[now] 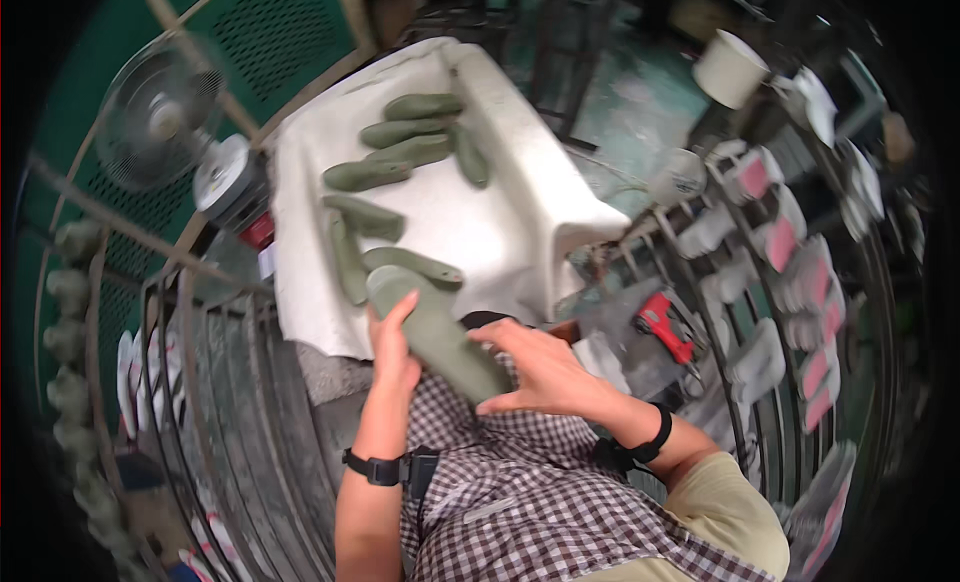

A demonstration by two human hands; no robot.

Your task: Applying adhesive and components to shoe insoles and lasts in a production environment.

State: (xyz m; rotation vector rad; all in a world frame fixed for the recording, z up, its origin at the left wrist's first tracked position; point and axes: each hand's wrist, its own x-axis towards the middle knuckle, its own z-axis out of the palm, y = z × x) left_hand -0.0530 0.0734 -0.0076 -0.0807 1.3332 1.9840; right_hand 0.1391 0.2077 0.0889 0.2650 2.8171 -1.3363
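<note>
Green shoe form [435, 332]: located in front of the person's body, between the two hands, above the near edge of the white sheet [475, 217] and the checked apron [480, 487]. The upper end points away from the person and slightly left; the lower end points to the lap.

Step in hand: judged to be handling of one form in front of the body, with its broad face exposed. Next move: appears to call for a secure hold at both ends. Setting the form down would call for a free spot among the other green forms [367, 174] lying on the sheet.

Left hand [393, 350]: closed on the form's left side, thumb along the upper face, other fingers hidden beneath. The forearm rises nearly straight from the lower edge.

Right hand [545, 370]: comes in from the right, thumb and fingers spread astride the lower part of the form. The fingertips are at its edge; whether they clamp it cannot be told. The right elbow is bent outward. A black band [375, 469] sits on the left forearm.
</note>
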